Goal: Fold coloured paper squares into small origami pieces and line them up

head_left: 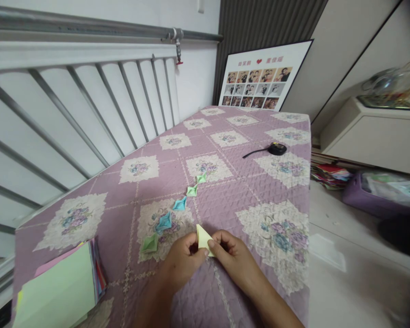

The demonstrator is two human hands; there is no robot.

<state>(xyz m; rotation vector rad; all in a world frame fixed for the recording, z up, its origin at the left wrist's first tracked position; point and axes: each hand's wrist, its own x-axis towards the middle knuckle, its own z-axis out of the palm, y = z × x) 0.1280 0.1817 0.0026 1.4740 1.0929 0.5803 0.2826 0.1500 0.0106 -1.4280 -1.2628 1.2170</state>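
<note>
A pale yellow sheet of folding paper (203, 239), folded into a small pointed triangle, is pinched between both hands just above the quilted cover. My left hand (182, 257) grips its left side, thumb pressed on the lower edge. On the right side, my right hand (232, 255) holds it between thumb and curled fingers. Beyond the hands, small folded paper boats run in a diagonal row: a green boat (150, 243) nearest, then a blue boat (164, 222), another blue boat (180, 203), a light green boat (192, 191) and a farther green boat (201, 177).
A stack of coloured paper (59, 284) lies at the near left. A black tape measure (276, 148) with a strap rests toward the right edge of the purple flowered cover (222, 200). A radiator (89, 105) lines the left, and a photo board (259, 75) leans behind.
</note>
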